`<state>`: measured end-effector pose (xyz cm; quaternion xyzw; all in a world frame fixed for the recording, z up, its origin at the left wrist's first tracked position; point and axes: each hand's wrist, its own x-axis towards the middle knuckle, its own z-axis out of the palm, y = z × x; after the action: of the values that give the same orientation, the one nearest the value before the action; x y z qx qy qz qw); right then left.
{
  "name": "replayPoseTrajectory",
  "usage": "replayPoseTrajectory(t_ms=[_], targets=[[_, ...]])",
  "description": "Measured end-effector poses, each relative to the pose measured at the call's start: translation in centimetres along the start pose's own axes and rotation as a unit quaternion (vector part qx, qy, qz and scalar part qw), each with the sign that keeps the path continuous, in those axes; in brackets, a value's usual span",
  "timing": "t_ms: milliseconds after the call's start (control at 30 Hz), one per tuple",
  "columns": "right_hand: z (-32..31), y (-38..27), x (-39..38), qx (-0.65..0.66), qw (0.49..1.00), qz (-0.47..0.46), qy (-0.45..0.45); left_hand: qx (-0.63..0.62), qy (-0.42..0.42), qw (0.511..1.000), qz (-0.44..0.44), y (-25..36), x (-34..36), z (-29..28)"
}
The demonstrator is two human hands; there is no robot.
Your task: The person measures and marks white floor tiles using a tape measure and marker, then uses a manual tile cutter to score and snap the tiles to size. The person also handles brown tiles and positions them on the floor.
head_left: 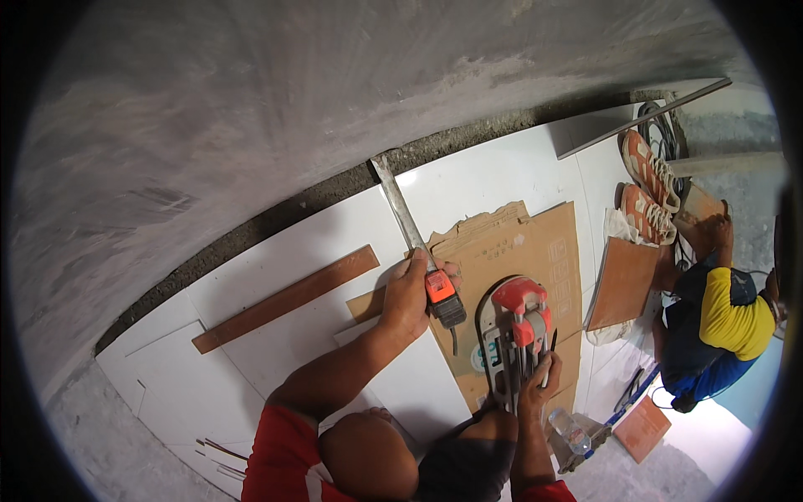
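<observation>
My left hand point(408, 294) grips an orange and black tape measure point(442, 294). Its metal blade point(400, 201) is drawn out over the white floor tiles point(468, 180) to the rough gap along the wall. Between the fingers of my right hand point(538, 385) is a thin dark pencil point(553, 339), pointing up. That hand is beside a tool with a red handle point(520, 297) and grey metal rails, which looks like a tile cutter; whether they touch I cannot tell. The tool lies on a torn cardboard sheet point(548, 243).
A brown tile strip point(284, 299) lies at left, and a grey strip point(640, 120) at upper right. Orange shoes point(648, 171), a brown tile point(623, 280) and a plastic bottle point(571, 431) are on the right. Another person point(723, 322) crouches beyond, holding a brown tile point(701, 213).
</observation>
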<state>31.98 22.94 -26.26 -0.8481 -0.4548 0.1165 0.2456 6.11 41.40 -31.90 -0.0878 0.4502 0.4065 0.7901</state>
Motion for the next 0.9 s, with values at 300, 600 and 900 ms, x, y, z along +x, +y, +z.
replayPoseTrajectory(t_ms=[300, 600, 900], targets=[[-0.4, -0.7, -0.1, 0.025, 0.999, 0.033, -0.009, 0.004, -0.005, 1.0, 0.02, -0.3, 0.2, 0.1], [-0.4, 0.7, 0.1, 0.013, 1.0, -0.009, 0.022, 0.148, -0.056, 0.987, 0.014, -0.8, -1.7, 2.7], [-1.3, 0.7, 0.5, -0.01, 0.999, -0.028, 0.036, 0.279, -0.081, 0.95, 0.112, -1.8, 5.3, 15.1]])
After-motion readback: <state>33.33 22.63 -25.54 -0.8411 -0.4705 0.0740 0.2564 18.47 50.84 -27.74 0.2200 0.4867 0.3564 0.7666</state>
